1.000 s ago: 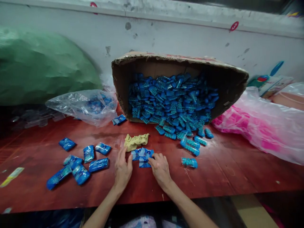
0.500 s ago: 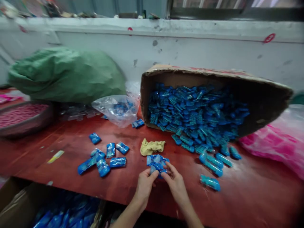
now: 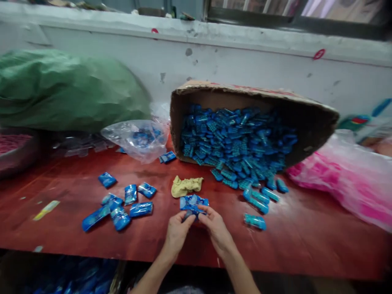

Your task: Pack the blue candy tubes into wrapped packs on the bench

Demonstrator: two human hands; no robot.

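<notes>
we see both hands at the near edge of the red surface (image 3: 306, 241). left hand (image 3: 176, 230) and right hand (image 3: 216, 228) each have their grip closed on one small bunch of blue packets (image 3: 192, 203), fingers pinching it from either side, just below a yellow rag (image 3: 185, 185). loose packets (image 3: 122, 204) lie to the left. a tipped cardboard box (image 3: 306, 118) spills blue packs (image 3: 232, 143) behind.

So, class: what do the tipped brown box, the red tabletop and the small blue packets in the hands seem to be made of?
Tipped brown box: likely cardboard, matt, ragged rim. Red tabletop: probably varnished wood, faint sheen. Small blue packets, held by left hand and right hand: glossy plastic film.
</notes>
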